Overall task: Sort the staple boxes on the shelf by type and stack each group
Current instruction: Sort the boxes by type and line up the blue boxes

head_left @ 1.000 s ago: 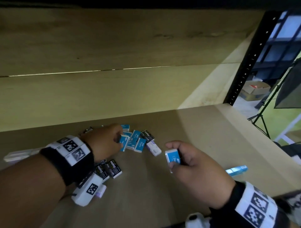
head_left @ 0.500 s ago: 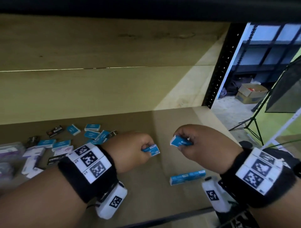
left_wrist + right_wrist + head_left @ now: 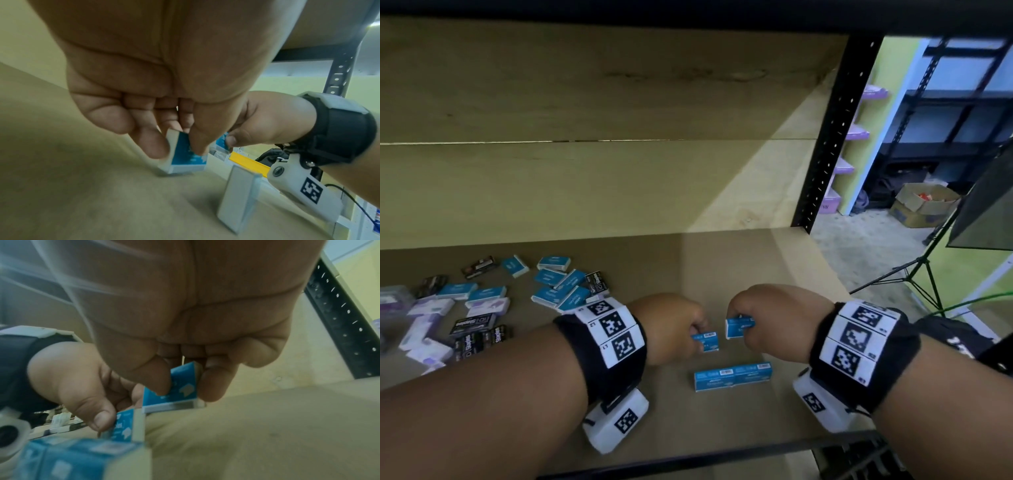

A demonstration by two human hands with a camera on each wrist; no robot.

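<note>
Currently, hands: left hand (image 3: 671,329) pinches a blue box (image 3: 707,341) between thumb and fingers; right hand (image 3: 777,322) pinches a second box (image 3: 738,327) the same way.
Location: both boxes low over the shelf (image 3: 739,274), just beyond the blue row (image 3: 732,377) lying at the front; whether the left one touches the board I cannot tell.
Unsorted: pile (image 3: 482,305) of blue, black and pale boxes well to the left.
Risk: fingertip grips are shallow, so a box could slip or tip on release; two hands this close may knock each other or nudge the row askew.
Views: head camera shows pile and row layout; left wrist shows thumb across the box face (image 3: 185,155); right wrist shows the box held edge-down (image 3: 179,389).
</note>
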